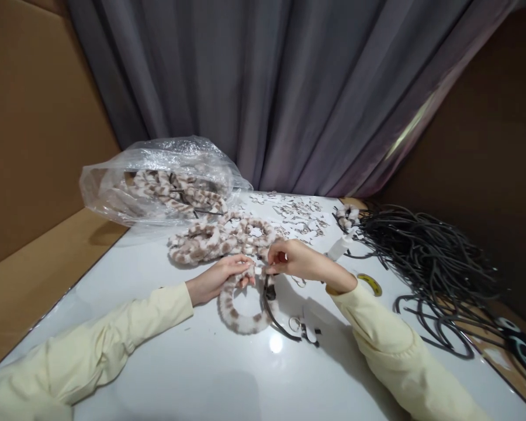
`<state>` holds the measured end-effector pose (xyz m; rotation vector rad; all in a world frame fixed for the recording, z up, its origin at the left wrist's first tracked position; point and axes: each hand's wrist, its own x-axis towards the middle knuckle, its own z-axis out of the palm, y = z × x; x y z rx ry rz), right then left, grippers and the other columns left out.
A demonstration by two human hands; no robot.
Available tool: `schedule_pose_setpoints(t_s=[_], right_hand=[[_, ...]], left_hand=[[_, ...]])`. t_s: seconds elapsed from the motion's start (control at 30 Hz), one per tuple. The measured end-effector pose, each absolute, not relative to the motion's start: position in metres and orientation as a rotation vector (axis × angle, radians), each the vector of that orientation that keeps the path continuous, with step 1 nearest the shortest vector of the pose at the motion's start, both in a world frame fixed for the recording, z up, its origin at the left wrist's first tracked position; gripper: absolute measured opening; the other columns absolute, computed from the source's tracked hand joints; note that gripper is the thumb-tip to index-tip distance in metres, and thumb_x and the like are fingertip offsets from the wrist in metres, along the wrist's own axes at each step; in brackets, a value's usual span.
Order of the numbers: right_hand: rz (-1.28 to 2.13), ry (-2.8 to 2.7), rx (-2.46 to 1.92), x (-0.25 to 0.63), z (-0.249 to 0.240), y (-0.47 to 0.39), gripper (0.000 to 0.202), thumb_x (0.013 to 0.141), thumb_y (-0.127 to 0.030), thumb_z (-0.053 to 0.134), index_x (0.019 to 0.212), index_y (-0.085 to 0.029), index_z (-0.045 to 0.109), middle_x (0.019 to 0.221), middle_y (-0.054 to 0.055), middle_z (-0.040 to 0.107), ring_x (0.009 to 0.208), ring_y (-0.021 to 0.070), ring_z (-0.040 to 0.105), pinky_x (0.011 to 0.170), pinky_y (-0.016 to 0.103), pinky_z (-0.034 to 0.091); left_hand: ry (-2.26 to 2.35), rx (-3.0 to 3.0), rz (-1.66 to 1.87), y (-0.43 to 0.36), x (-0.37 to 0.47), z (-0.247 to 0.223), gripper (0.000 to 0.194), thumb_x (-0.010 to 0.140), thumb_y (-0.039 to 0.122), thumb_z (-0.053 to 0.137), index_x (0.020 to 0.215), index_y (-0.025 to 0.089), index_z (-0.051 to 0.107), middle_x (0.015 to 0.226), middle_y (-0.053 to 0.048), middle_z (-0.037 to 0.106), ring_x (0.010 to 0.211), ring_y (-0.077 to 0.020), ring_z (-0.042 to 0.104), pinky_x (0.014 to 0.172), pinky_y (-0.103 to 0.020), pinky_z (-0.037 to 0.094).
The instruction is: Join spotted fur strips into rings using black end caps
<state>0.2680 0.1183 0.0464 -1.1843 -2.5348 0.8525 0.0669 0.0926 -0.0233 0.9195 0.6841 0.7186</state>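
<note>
A fluffy white-and-brown spotted ring hangs below my two hands just above or on the white table. My left hand is closed around one end of it at the upper left. Across a small gap, my right hand pinches near the ring's other end; what exactly lies between its fingertips is hidden. A small pale piece shows between the hands. Below my right hand a thin black cord curves down to the table. Beside it lie a small metal ring and some small black-and-white pieces.
Several more fluffy rings are heaped beyond my hands, with a clear plastic bag of them behind. Small metal parts are scattered at the back. A white bottle, yellow tape piece and black cord pile lie right.
</note>
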Motion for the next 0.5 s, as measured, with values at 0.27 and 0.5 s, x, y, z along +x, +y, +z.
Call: schedule_pose_setpoints(t_s=[0.27,0.5], right_hand=[[0.65,-2.296,-1.229,0.306,0.103,0.108,0.02,0.079,-0.034,0.057,0.081,-0.016,0.064,0.079,0.005,0.064,0.07,0.0155,0.057,0.064,0.026,0.044],[0.439,-1.755,-1.216,0.333,0.143,0.072,0.018,0.079,-0.032,0.059,0.093,-0.021,0.06,0.063,-0.001,0.056,0.053,0.0107,0.05,0.05,0.024,0.039]], left_hand=[[0.671,0.784,0.656,0.096,0.066,-0.018,0.012,0.073,0.014,0.062,0.084,0.01,0.059,0.072,-0.009,0.066,0.059,-0.0101,0.056,0.06,-0.019,0.044],[0.642,0.704,0.649,0.1,0.067,-0.018,0.015,0.062,0.008,0.06,0.073,0.014,0.051,0.06,0.0,0.057,0.051,-0.008,0.05,0.052,-0.017,0.04]])
